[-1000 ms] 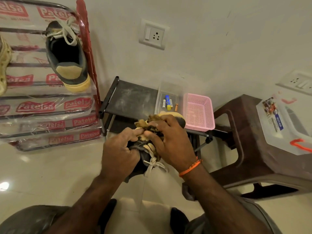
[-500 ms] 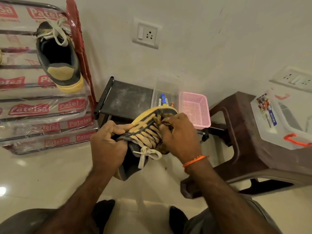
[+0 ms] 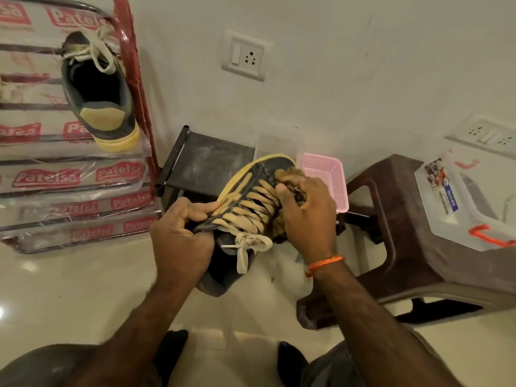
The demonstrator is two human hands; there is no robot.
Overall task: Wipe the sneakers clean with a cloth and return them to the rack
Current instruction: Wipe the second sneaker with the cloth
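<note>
A dark sneaker (image 3: 252, 188) with tan laces and a yellow sole is held in front of me, toe pointing away. My left hand (image 3: 181, 236) grips its left side near the collar. My right hand (image 3: 305, 208) holds a bunched brown cloth (image 3: 289, 174) against the shoe's right side by the laces. The matching sneaker (image 3: 99, 93) sits on the plastic-wrapped shoe rack (image 3: 75, 177) at the upper left, heel toward me.
A low black stand (image 3: 206, 160) is behind the held shoe, with a pink basket (image 3: 326, 171) on it. A brown plastic stool (image 3: 396, 224) at the right carries a clear storage box (image 3: 458, 202). Wall sockets (image 3: 247, 58) are above. My knees show at the bottom.
The sneaker has been turned so its laces and toe face up. My right hand with the cloth has shifted from over the top of the shoe to its right side.
</note>
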